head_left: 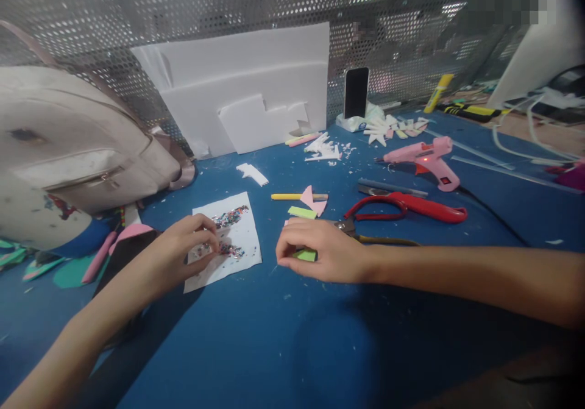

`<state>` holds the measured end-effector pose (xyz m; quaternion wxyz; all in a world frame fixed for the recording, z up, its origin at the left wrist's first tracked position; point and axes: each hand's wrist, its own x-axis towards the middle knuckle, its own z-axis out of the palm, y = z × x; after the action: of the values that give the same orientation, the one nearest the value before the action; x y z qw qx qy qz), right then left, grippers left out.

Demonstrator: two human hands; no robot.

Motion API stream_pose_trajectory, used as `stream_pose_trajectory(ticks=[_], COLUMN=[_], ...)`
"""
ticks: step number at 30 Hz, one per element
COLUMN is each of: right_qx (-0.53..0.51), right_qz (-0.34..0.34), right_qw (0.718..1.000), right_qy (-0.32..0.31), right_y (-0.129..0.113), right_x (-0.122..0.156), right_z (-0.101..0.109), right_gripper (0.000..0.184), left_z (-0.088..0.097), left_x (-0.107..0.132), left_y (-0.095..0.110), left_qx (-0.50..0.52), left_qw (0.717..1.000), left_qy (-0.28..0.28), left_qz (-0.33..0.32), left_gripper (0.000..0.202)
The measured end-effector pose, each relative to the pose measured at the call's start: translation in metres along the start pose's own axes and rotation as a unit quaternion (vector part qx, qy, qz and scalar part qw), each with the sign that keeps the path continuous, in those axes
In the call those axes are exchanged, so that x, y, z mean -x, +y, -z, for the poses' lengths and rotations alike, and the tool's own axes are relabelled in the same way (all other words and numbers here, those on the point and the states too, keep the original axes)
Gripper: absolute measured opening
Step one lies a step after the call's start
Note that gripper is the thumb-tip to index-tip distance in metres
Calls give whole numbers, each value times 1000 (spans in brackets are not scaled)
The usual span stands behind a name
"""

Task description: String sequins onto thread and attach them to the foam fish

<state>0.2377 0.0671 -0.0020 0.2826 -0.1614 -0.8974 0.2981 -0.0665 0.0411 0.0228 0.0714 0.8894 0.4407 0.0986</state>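
Observation:
My left hand (pixel 194 247) is over a white paper sheet (pixel 247 238) strewn with small multicoloured bits (pixel 233 216), perhaps beads or glitter. Its thumb and fingers curl together in a pinch above the lower pile; whatever is between the tips is too small to name. To the right, my right hand (pixel 320 247) hovers at the table with thumb and fingertips pinched close. Anything they hold is hidden. A green paper piece (pixel 305 255) shows through the loop of its fingers. Just beyond lie another green strip (pixel 301 213), pink paper scraps (pixel 313 200) and a yellow pen (pixel 286 197).
Right of my right hand lie red-handled pliers (pixel 381 208), a cutter (pixel 388 188) and a pink glue gun (pixel 425 158) with its light on. A phone (pixel 356 93) stands behind paper scraps (pixel 324 147). A pale backpack (pixel 82 135) fills the left; white boards (pixel 256 86) lean behind.

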Motion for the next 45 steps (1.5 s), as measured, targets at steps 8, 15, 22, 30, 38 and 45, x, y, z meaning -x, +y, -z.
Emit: stream_pose_trajectory(ticks=[8,15,22,30,38,45], right_qx=[2,2,-4,-12,-10,0], right_qz=[3,5,13,51,50,51], right_qw=[1000,1000,998,996,998,998], right_qy=[3,7,59,70,49,45], right_y=[2,1,-1,-3,-3,-1], right_x=[0,0,1,1,2,2], right_z=[-1,-2,-2,-2,-2,-3], right_gripper=[7,7,5,7,5,6], left_z=[7,6,-30,-38,-39,-39], left_x=[5,2,-9,-7,-8,-9], left_y=[2,13,77,96,97,98], left_qx=[22,83,310,358,350,348], left_qw=[996,993,907,899,907,911], left_qy=[21,37,199,160,154,144], left_qz=[82,79,204,198,176,168], left_gripper=[5,7,5,14,15,17])
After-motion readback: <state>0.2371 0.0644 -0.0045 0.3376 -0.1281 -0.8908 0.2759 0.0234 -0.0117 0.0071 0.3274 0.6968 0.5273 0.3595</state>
